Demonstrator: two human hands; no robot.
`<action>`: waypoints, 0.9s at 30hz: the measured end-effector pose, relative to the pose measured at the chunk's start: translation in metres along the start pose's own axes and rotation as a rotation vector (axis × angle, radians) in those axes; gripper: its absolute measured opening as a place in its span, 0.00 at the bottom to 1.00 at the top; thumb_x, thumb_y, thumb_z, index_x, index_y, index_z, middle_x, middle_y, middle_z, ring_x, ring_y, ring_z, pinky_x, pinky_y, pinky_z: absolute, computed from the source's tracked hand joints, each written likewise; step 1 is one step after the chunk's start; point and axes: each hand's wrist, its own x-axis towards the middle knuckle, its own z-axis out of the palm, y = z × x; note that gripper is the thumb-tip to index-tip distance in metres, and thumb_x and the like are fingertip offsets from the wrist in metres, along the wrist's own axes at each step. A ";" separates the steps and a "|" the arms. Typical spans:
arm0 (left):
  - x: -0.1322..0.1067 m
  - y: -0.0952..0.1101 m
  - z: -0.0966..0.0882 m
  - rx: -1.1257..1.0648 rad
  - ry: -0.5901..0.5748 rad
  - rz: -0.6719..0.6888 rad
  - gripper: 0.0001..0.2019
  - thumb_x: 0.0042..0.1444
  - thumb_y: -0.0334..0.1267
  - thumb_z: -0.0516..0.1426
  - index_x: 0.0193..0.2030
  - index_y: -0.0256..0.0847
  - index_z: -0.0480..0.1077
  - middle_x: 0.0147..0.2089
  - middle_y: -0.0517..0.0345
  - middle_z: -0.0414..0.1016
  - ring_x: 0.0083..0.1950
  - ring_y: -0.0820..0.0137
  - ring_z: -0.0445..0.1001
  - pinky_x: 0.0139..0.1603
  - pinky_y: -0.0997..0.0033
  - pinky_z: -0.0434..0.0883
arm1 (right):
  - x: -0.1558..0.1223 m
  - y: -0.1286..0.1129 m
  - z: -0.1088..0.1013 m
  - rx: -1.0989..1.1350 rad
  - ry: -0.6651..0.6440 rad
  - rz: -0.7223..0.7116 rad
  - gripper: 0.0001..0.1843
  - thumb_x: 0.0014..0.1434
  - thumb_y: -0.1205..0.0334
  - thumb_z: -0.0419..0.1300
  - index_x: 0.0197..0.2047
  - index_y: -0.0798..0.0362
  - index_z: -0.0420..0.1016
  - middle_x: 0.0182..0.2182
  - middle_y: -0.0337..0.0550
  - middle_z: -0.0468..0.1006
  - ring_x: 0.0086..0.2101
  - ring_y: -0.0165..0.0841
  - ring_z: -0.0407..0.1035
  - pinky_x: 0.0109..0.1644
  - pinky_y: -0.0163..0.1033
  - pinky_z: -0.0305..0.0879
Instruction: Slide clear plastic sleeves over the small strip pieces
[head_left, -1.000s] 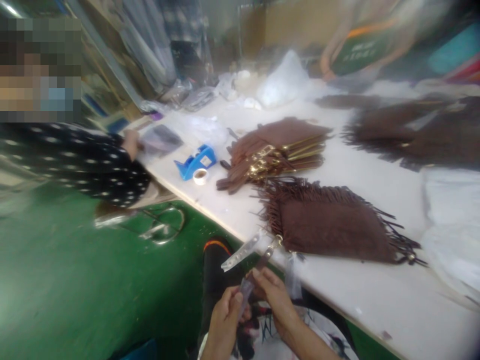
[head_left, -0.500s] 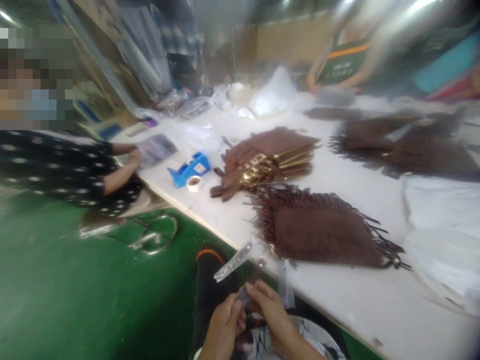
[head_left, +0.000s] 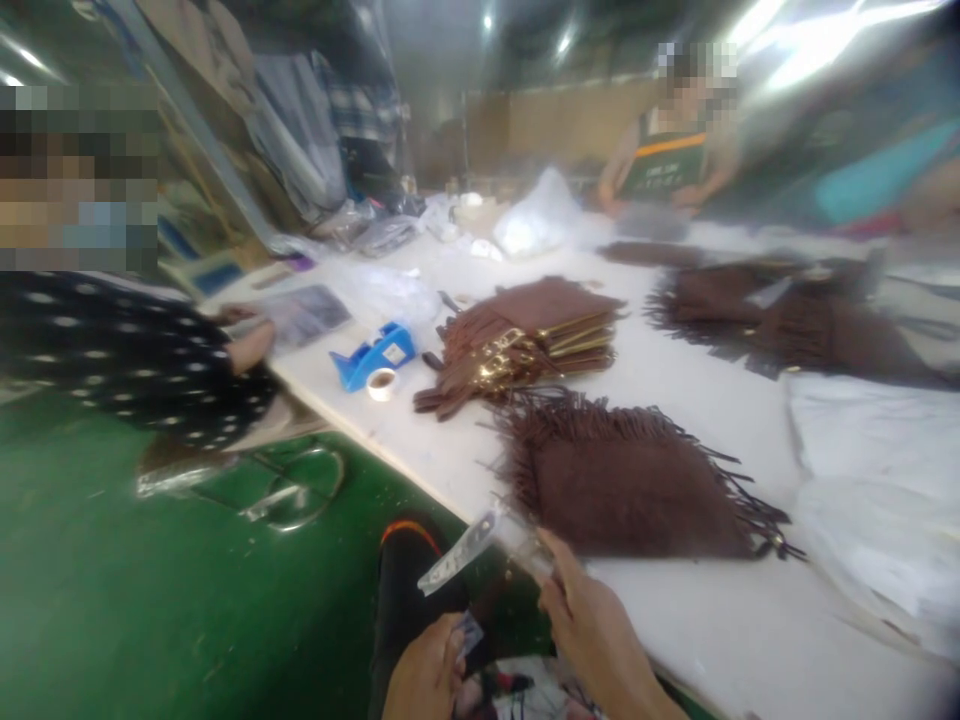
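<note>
Right fingers (head_left: pixel 564 565) are beside the fringed bag (head_left: pixel 626 490), its long axis sideways.

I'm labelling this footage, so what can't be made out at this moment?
Head view throughout:
Small piece: partly covered by the left hand.
Whether the right hand holds anything: blurred.
Apron lettering: too small and blurred.
Dotted garment: cut off by the left edge.

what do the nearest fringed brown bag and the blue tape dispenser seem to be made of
Fringed brown bag: probably suede or suede-like fabric, its face matte without shine, though blur hides the grain. Blue tape dispenser: likely moulded plastic, smooth and evenly coloured.
</note>
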 end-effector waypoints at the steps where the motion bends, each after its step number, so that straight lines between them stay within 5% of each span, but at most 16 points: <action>1: 0.002 0.000 0.002 0.018 -0.014 -0.003 0.24 0.60 0.54 0.47 0.49 0.41 0.74 0.32 0.54 0.76 0.31 0.66 0.73 0.35 0.70 0.69 | 0.004 0.000 -0.002 -0.048 -0.009 0.003 0.27 0.65 0.61 0.42 0.66 0.52 0.53 0.32 0.47 0.81 0.32 0.42 0.75 0.34 0.41 0.63; 6: 0.008 0.002 0.009 0.034 -0.032 0.006 0.26 0.62 0.54 0.43 0.51 0.38 0.72 0.33 0.53 0.75 0.33 0.64 0.73 0.38 0.66 0.69 | 0.014 0.006 0.002 -0.183 -0.019 -0.002 0.26 0.65 0.64 0.44 0.66 0.52 0.56 0.32 0.47 0.82 0.33 0.43 0.76 0.35 0.40 0.62; 13: 0.023 0.005 0.028 -0.227 -0.071 -0.014 0.27 0.59 0.59 0.46 0.41 0.36 0.73 0.28 0.56 0.71 0.30 0.66 0.71 0.33 0.68 0.67 | 0.013 0.007 -0.003 -0.218 -0.022 -0.045 0.23 0.65 0.64 0.46 0.62 0.48 0.62 0.33 0.46 0.83 0.33 0.40 0.77 0.34 0.38 0.61; 20: 0.039 0.026 0.041 -0.252 -0.194 -0.038 0.26 0.56 0.62 0.49 0.30 0.37 0.69 0.26 0.57 0.71 0.26 0.69 0.70 0.27 0.70 0.64 | 0.012 0.003 -0.011 -0.225 -0.056 -0.064 0.22 0.66 0.63 0.47 0.62 0.48 0.63 0.38 0.47 0.83 0.37 0.40 0.77 0.37 0.38 0.63; 27: 0.032 0.040 0.024 -0.131 -0.171 -0.032 0.21 0.61 0.53 0.46 0.27 0.40 0.64 0.22 0.64 0.64 0.22 0.73 0.63 0.24 0.73 0.58 | 0.011 0.001 -0.040 -0.450 -0.012 -0.206 0.22 0.63 0.65 0.51 0.60 0.45 0.64 0.35 0.45 0.83 0.33 0.40 0.78 0.32 0.36 0.61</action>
